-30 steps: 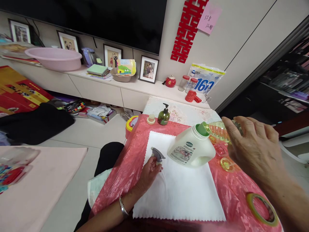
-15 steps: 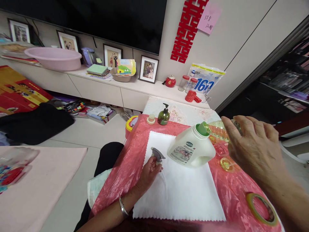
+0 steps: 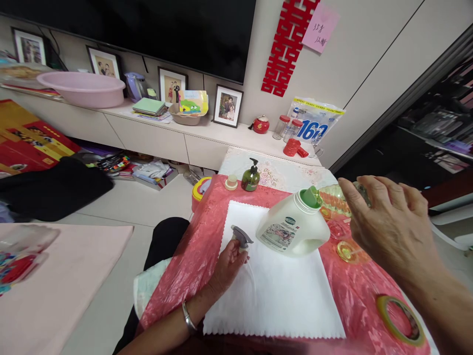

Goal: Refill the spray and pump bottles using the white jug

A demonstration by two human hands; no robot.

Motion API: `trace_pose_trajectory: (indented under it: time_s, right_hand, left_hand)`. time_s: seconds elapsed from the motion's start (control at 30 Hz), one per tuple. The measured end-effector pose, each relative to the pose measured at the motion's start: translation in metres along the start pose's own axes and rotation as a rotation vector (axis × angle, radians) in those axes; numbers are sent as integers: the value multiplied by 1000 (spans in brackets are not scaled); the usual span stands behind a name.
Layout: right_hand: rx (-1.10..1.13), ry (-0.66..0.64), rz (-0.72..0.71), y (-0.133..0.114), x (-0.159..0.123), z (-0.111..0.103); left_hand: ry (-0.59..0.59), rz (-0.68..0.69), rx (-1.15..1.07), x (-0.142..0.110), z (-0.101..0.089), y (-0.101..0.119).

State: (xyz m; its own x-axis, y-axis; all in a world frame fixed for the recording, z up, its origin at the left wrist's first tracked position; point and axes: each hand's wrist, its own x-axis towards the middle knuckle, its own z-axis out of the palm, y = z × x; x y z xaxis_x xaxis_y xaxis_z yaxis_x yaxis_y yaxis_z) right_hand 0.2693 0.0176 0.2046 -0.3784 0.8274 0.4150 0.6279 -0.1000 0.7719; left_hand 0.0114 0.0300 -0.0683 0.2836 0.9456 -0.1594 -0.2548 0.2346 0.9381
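My left hand [image 3: 229, 261] is closed around a grey trigger spray head [image 3: 242, 235], its thin clear tube hanging down over the white cloth. In my right hand [image 3: 388, 217] is a clear ribbed bottle [image 3: 334, 199], tipped nearly level, its mouth at the green spout [image 3: 311, 196] of a white detergent jug [image 3: 293, 227]. The jug stands on the white cloth [image 3: 281, 301] and leans slightly right in view. Yellowish liquid shows around the spout and bottle neck. My fingers hide the bottle's far end.
Red plastic sheeting [image 3: 177, 276] covers the table. A green pump bottle [image 3: 251, 177] and a small pale cap [image 3: 231, 182] stand at the back. On the right lie a tape roll [image 3: 416, 333] and a yellow transparent disc [image 3: 346, 251]. A cabinet [image 3: 148, 140] runs behind.
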Motion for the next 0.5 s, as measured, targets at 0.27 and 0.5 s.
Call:
trace_pose_trajectory:
  time_s: [0.27,0.5]
  right_hand:
    - [9,3,-27,1,1,-1]
    - [3,-3,-32,1,3,-2]
  left_hand:
    - [5,9,9,0,0,-2]
    - [-5,6,13,-1,0,2]
